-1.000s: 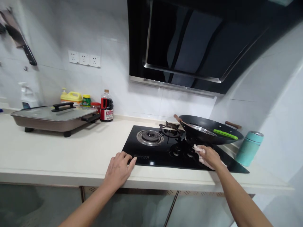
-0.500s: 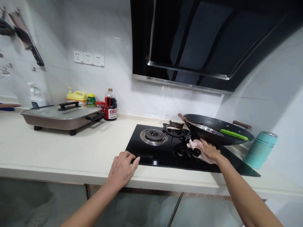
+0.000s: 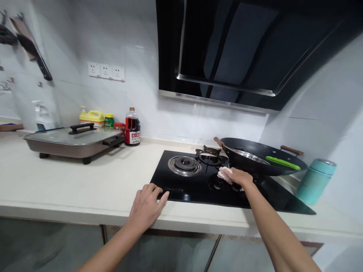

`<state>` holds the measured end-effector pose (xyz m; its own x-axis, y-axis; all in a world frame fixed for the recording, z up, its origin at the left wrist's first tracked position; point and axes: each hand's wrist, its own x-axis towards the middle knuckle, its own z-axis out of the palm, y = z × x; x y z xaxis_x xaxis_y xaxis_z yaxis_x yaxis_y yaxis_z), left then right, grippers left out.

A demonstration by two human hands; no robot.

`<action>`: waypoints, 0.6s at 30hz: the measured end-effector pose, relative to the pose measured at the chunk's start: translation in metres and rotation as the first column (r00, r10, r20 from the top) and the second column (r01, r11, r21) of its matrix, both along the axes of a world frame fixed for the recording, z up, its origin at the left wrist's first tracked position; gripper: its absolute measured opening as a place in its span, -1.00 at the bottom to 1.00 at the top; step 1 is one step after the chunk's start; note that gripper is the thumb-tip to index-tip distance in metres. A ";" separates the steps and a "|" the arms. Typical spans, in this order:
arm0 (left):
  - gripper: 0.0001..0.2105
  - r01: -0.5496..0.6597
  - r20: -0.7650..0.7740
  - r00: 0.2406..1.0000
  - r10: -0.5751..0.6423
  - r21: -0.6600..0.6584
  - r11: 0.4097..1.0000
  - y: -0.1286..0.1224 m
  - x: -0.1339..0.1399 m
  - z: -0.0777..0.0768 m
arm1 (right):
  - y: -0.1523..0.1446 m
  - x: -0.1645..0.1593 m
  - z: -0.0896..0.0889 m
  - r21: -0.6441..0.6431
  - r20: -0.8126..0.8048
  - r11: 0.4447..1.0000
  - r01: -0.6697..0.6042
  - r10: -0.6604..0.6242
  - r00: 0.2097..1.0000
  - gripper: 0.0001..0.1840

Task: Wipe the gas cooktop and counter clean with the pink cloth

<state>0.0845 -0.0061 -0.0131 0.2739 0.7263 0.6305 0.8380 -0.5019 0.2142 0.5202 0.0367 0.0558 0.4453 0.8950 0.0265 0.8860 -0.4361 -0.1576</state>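
Stove of glossy black glass lies lower right of centre in the frame, under a round dark wok. The left hand rests, fingers apart, at its edge; the right hand is clamped on crumpled pale cloth.

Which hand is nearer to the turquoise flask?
Right. The right hand, holding a pale cloth over the cooktop, is left of the flask; the left hand is farther left, at the cooktop's near-left corner.

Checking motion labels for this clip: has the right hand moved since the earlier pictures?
Yes. Against the left burner, the right hand has moved left in the view, closer to that burner, carrying the pale cloth.
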 end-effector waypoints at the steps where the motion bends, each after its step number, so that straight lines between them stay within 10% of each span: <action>1: -0.67 -0.001 -0.003 1.000 0.001 0.004 1.000 0.000 0.000 0.000 | 0.005 -0.006 -0.001 0.001 0.000 0.999 -0.036 0.036 0.999 -0.14; 11: -0.67 -0.008 -0.017 1.000 0.008 0.001 1.000 0.001 0.000 -0.001 | 0.036 -0.067 0.006 0.009 0.014 0.951 -0.308 0.308 0.951 -0.58; 18: -0.69 -0.009 -0.013 1.000 0.009 -0.005 1.000 0.001 0.000 -0.002 | 0.031 -0.186 -0.001 0.105 0.070 0.831 -0.546 0.542 0.838 -0.54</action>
<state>0.0848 -0.0051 -0.0149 0.2754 0.7321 0.6230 0.8450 -0.4934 0.2063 0.3346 0.0676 0.0547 -0.1161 0.9816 0.1513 0.9805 0.1375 -0.1401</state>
